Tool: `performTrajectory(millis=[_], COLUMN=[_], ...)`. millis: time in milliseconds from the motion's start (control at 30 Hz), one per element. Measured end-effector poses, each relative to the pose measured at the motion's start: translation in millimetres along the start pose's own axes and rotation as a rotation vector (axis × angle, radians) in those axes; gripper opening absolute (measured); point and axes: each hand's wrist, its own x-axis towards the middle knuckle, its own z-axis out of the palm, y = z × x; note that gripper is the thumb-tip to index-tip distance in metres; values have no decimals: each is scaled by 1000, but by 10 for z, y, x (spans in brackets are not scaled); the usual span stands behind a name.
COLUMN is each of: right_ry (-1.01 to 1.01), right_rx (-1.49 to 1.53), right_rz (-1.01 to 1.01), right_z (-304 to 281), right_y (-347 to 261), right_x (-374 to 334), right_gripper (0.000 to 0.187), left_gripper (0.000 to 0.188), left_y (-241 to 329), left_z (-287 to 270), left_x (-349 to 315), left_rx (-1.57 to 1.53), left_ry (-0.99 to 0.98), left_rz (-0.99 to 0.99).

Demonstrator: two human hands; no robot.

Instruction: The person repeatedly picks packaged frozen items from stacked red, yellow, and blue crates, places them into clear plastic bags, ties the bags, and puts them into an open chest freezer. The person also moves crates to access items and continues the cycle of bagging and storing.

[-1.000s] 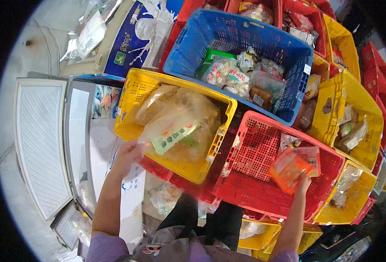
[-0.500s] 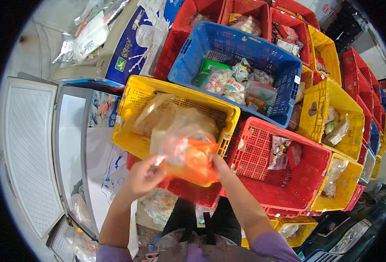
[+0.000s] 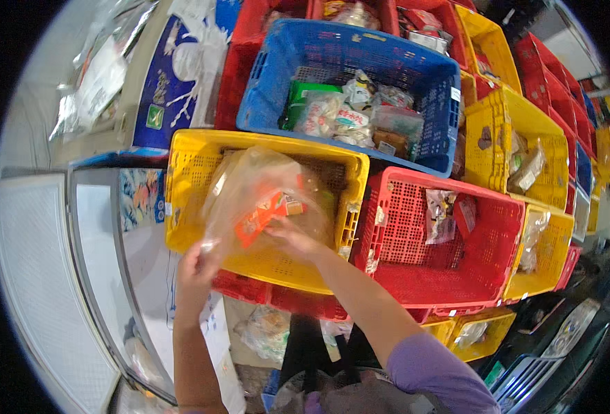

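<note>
Yellow perforated plastic crate (image 3: 284, 272), clear plastic bag (image 3: 256, 165) inside, flat orange film packet (image 3: 251, 222) at bag's centre.
Right hand (image 3: 298, 240) at packet's 4 o'clock, can't tell if gripping. Left hand (image 3: 196, 269) at bag's 8 o'clock, fingers pinching its edge.

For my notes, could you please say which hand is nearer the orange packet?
Right: the right hand is at the orange packet, lower right; the left hand is farther, lower left.
</note>
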Motion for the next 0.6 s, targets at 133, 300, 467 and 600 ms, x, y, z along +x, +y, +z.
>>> performTrajectory(millis=[133,300,467,600], right_ry=[168,3,146,316], right_rx=[-1572,-1906,-1845,-1378], right_rz=[20,68,-427,-883], right_z=[-510,-531,-523,-836], right_y=[-3,203,-415,-931], right_x=[124,-239,-1351,-2136], right_gripper=[38,30,17,19], left_gripper=[19,19,21,30], left_y=[-120,-232,-30,245], left_z=[-314,-475,-526,-647], left_x=[188,328,-157,-317], left_rx=[75,344,282,-263], left_ry=[118,17,74,274], left_rz=[-18,-202,-305,-292])
